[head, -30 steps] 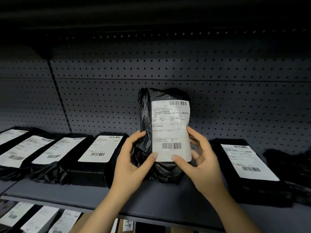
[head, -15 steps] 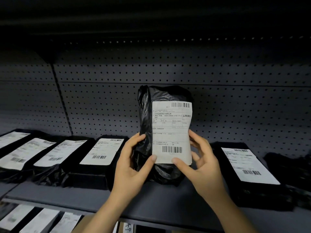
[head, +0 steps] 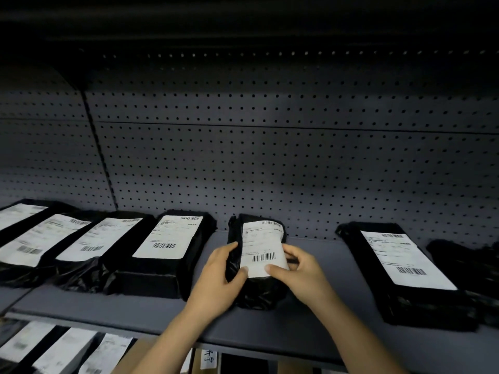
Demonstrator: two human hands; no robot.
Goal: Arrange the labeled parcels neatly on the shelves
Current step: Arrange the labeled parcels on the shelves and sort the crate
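Parcel (head: 259, 247) in black wrap, label up, on grey shelf (head: 310, 329), my left hand (head: 219, 279) and right hand (head: 303, 273) gripping its sides.

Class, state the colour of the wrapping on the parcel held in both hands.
Black, glossy plastic on the parcel, seen in the head view.

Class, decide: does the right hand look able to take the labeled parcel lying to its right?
Probably not yet: the right hand holds the middle parcel. Otherwise only bare shelf separates it from the right parcel.
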